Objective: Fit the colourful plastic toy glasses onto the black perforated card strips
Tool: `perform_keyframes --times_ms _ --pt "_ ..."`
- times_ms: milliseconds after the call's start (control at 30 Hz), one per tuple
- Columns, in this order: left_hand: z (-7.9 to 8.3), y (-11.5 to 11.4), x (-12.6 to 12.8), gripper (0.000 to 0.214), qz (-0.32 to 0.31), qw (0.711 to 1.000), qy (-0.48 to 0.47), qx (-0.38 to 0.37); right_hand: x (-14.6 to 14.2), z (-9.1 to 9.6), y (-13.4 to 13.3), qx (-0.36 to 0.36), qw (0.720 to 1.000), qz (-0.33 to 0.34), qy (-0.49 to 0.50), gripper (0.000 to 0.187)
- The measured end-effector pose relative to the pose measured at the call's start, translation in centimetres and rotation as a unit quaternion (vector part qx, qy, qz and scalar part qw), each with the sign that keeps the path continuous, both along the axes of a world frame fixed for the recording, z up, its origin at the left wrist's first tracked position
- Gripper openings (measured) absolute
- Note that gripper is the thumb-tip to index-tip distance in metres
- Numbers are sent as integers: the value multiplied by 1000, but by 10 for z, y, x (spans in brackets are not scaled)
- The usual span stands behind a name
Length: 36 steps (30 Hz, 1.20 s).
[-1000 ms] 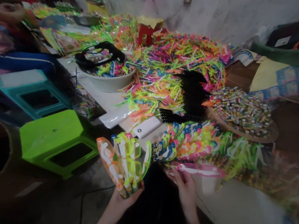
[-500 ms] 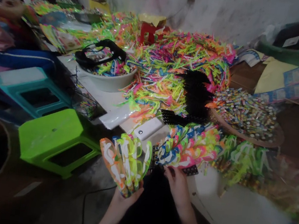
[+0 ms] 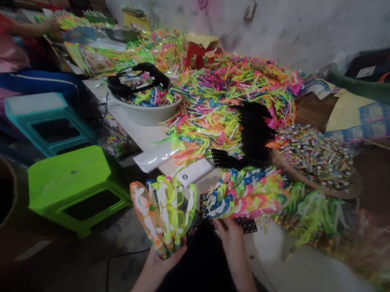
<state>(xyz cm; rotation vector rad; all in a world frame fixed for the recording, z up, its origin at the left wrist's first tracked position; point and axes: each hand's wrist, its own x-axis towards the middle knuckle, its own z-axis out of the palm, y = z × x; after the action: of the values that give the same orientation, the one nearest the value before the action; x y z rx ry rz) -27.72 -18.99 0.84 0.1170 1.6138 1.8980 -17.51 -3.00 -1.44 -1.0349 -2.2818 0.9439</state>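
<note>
My left hand (image 3: 167, 253) is closed around the lower ends of a bunch of plastic strips (image 3: 166, 212), orange, yellow-green and white, which fan out upward. My right hand (image 3: 231, 233) is at the near edge of a black perforated rack (image 3: 249, 224), fingers bent together. What its fingertips pinch, if anything, is hidden. Rows of blue, pink, orange and yellow plastic pieces (image 3: 242, 194) stand packed in that rack, just beyond my right fingers. The left-hand bunch is held apart from the rack, to its left.
A white phone-like box (image 3: 195, 171) and a clear plastic sleeve (image 3: 155, 156) lie behind my hands. Beyond are a white basin (image 3: 145, 112), a heap of bright strips (image 3: 216, 96) and many small tubes (image 3: 319, 154). Green stool (image 3: 71, 172) at left; another person (image 3: 5, 47) sits farther back.
My view has tilted up slightly, so the table's things sit lower in the picture. Both hands keep nearly the same pose. The other person's arm has stretched out toward the table.
</note>
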Motion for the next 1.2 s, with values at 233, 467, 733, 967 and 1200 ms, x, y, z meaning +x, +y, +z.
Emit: perform_keyframes --times_ms 233,467,733,967,1200 --pt "1 -2 0 29 -89 995 -33 -7 11 26 -31 -9 998 -45 49 25" --pt "-2 -1 9 29 -135 990 33 -6 12 61 -64 -152 973 120 125 19" --pt "-2 -10 20 39 -151 988 26 7 17 59 -70 -203 960 139 136 12" --pt "-6 -10 14 26 -138 990 26 3 37 65 -59 -322 906 -11 276 18" --pt "-2 -2 9 31 -44 999 -17 -17 48 38 -15 -355 874 -89 320 25"
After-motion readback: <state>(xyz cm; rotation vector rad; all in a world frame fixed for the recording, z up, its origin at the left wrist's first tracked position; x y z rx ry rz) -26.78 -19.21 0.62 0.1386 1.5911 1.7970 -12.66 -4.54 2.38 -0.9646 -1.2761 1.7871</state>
